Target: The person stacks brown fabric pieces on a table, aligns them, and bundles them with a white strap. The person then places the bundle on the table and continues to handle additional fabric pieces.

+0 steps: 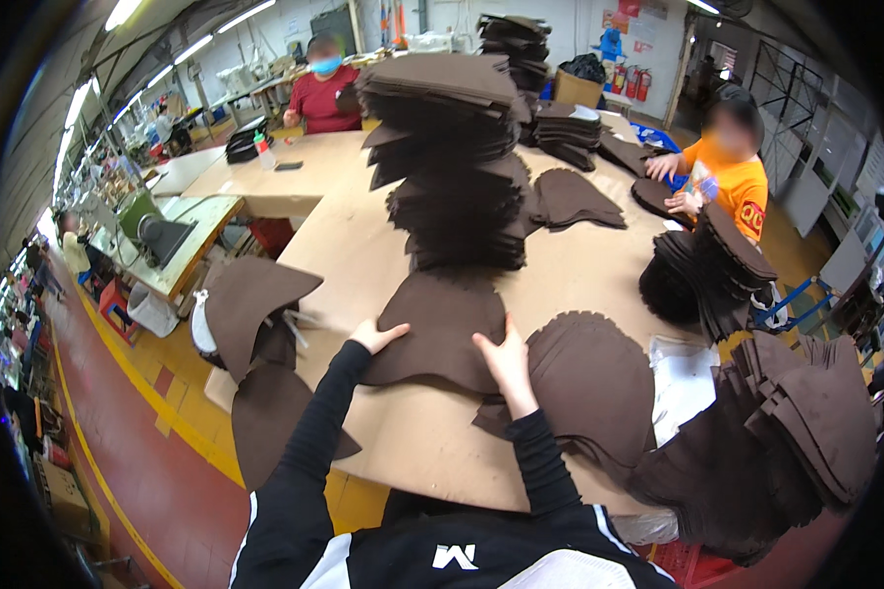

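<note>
A curved, dark brown cut sheet piece (440, 329) lies in front of me, perhaps with others under it. My left hand (379, 337) grips its left edge, thumb on top and fingers mostly hidden. At its right edge my right hand (507, 361) does the same. Just beyond rises a tall, uneven stack of brown pieces (452, 162). Right of my right hand is a fanned pile of rounded brown pieces (589, 383). More brown pieces (255, 304) hang over the table's left edge, near my left arm.
The tan table (339, 236) carries further brown piles (796, 422) at the right. A co-worker in orange (732, 177) handles pieces at the far right; another in dark red (324, 103) is at the back. A sewing machine (157, 236) stands left, beside a red-floored aisle (138, 412).
</note>
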